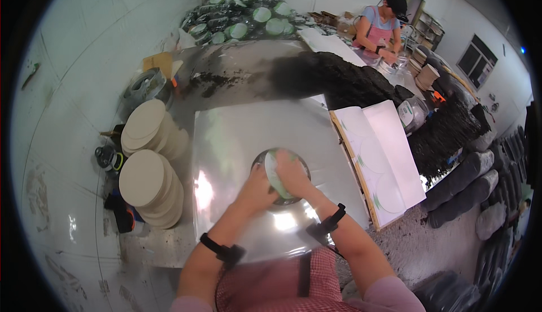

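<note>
A round dark pack [302, 162] lies on a shiny clear plastic sheet in front of me. A curved green and white label [272, 172] crosses its top. My left hand [261, 188] grips the pack's near left side, its fingers bent and partly hidden. On the right of the label, my right hand [289, 172] is closed over the pack with the fingers curled down. Both hands touch the pack and hide much of it. The shiny plastic sheet [237, 137] covers the table under them.
Stacks of round beige discs [144, 179] stand at left. Printed white and green sheets [378, 162] lie at right on a wooden-edged board. Behind is a dark flaky heap [350, 80], like dried seaweed. Labelled round packs [240, 18] pile up at the back. A co-worker [381, 27] works far right.
</note>
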The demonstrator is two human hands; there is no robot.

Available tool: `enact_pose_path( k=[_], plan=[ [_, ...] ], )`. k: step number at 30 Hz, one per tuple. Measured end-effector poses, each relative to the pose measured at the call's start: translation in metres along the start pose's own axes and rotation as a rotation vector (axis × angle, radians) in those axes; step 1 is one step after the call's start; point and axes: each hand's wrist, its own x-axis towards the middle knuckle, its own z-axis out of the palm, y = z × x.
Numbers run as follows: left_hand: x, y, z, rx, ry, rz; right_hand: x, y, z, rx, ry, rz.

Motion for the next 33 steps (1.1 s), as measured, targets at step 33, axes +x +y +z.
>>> enact_pose_path(
  k=[33],
  plan=[
    [-0.017,-0.005,0.008,-0.052,0.286,-0.611,-0.030,-0.030,-0.058,-0.127,-0.174,-0.231]
  ],
)
